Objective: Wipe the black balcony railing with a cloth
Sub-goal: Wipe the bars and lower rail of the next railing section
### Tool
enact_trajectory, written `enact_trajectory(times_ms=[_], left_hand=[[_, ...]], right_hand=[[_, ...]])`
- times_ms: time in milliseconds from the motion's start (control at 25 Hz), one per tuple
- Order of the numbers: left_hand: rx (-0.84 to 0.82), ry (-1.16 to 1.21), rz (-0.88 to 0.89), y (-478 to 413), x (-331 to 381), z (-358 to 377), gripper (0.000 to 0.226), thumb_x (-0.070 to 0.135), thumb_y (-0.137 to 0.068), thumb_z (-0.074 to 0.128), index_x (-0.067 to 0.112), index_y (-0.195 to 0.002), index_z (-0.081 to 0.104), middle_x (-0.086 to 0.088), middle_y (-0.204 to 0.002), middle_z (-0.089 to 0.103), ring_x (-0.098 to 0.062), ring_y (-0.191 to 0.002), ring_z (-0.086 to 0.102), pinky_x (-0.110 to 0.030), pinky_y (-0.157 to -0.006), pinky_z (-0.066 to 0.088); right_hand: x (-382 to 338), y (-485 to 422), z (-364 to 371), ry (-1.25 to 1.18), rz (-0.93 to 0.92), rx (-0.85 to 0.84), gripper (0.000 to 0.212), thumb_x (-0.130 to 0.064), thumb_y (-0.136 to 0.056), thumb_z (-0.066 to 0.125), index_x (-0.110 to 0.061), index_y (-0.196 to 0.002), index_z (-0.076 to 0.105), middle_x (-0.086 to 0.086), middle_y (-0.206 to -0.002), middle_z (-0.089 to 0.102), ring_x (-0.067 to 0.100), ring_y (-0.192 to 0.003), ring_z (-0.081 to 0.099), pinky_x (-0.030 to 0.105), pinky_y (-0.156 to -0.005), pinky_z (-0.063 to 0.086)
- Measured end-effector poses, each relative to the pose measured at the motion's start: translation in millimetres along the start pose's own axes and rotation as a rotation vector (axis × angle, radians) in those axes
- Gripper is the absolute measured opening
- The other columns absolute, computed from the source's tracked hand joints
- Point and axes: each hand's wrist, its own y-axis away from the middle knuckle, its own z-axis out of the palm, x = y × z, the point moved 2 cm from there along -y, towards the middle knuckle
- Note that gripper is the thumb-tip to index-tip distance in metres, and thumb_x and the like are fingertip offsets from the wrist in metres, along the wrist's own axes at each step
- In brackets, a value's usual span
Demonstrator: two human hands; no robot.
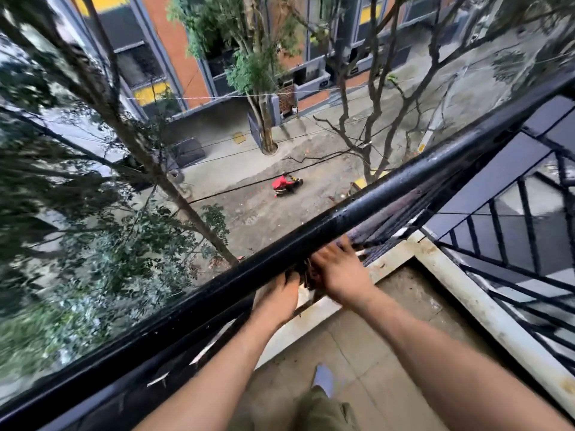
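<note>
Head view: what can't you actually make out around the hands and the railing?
All in the head view:
- Left hand: fingertips vanish behind the black railing, so its grip is unclear.
- Right hand: motion-blurred, grip unclear.
- Cloth: only a dark scrap shows between the hands.
- Bluish shape on the floor: too blurred to identify.
</note>
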Motion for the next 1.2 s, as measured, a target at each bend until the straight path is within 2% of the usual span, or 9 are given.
enact_trajectory(times_ms=[200,440,600,640,720,840,1000,1080,1200], left_hand=[[0.179,-0.126,0.180,11,6,1,0.035,0.024,-0.102,0.046,0.009,-0.131,0.059,-0.021,-0.128,0.064,-0.038,-0.118,0.058,-0.038,-0.098,0.046],[0.342,-0.216,0.380,31,18,-4,0.020,0.029,-0.095,0.052,0.018,-0.102,0.067,-0.009,-0.094,0.073,-0.032,-0.088,0.068,-0.038,-0.074,0.054],[0.320,-0.092,0.692,64,23,-21,0.017,0.030,-0.098,0.050,0.023,-0.097,0.066,0.006,-0.088,0.068,-0.020,-0.077,0.066,-0.036,-0.065,0.052],[0.354,-0.027,0.782,73,26,-30,0.015,0.026,-0.097,0.052,0.021,-0.096,0.067,0.008,-0.088,0.067,-0.016,-0.074,0.064,-0.035,-0.064,0.052],[0.426,0.079,0.921,81,38,-54,0.012,0.018,-0.096,0.057,0.016,-0.097,0.068,0.008,-0.089,0.067,-0.013,-0.073,0.063,-0.031,-0.063,0.051],[0.486,0.110,0.888,72,57,-79,0.017,0.022,-0.095,0.055,0.016,-0.106,0.067,0.005,-0.096,0.069,-0.015,-0.084,0.064,-0.028,-0.074,0.051],[0.492,0.126,0.714,53,65,-93,0.028,0.034,-0.096,0.049,0.018,-0.116,0.061,0.001,-0.109,0.066,-0.015,-0.101,0.058,-0.023,-0.089,0.040],[0.398,-0.051,0.721,45,67,-86,0.039,0.042,-0.096,0.043,0.018,-0.123,0.057,-0.001,-0.117,0.061,-0.021,-0.109,0.055,-0.031,-0.097,0.042],[0.238,-0.282,0.674,38,76,-74,0.058,0.054,-0.098,0.031,0.019,-0.142,0.043,-0.003,-0.137,0.052,-0.025,-0.124,0.051,-0.043,-0.105,0.043]], right_hand=[[57,-19,-33,0.287,0.498,-0.062,0.045,-0.015,-0.081,0.049,-0.020,-0.124,0.062,0.011,-0.121,0.057,0.035,-0.133,0.038,0.061,-0.124,0.007],[-39,-4,-15,-0.193,0.196,0.145,0.032,-0.023,-0.079,0.072,-0.026,-0.111,0.068,0.001,-0.111,0.067,0.027,-0.113,0.060,0.041,-0.103,0.047],[-18,18,-54,-1.282,1.393,0.652,0.016,-0.006,-0.084,0.061,-0.022,-0.082,0.062,-0.001,-0.075,0.066,0.016,-0.057,0.064,0.033,-0.059,0.056],[-23,20,-62,-1.639,1.457,0.867,0.017,-0.002,-0.089,0.056,-0.018,-0.085,0.061,0.004,-0.077,0.064,0.017,-0.055,0.064,0.032,-0.057,0.056],[-34,13,-94,-1.796,1.280,1.113,0.018,-0.001,-0.097,0.051,-0.011,-0.087,0.063,0.002,-0.077,0.071,0.015,-0.060,0.070,0.031,-0.058,0.060],[-72,-31,-137,-1.096,0.647,0.561,0.023,-0.034,-0.077,0.060,-0.016,-0.085,0.071,-0.004,-0.083,0.073,0.001,-0.075,0.069,0.023,-0.077,0.057],[-78,-34,-109,-0.020,-0.118,0.124,0.071,-0.033,-0.081,0.067,-0.018,-0.147,0.048,0.008,-0.153,0.048,0.025,-0.147,0.038,0.044,-0.123,0.024],[-21,-35,-123,-0.007,-0.123,0.074,0.072,-0.044,-0.078,0.073,-0.025,-0.143,0.050,0.004,-0.150,0.050,0.024,-0.145,0.040,0.048,-0.120,0.026],[69,-45,-161,0.027,0.315,0.109,0.063,-0.046,-0.071,0.068,-0.025,-0.130,0.062,0.002,-0.142,0.055,0.028,-0.139,0.045,0.056,-0.113,0.036]])
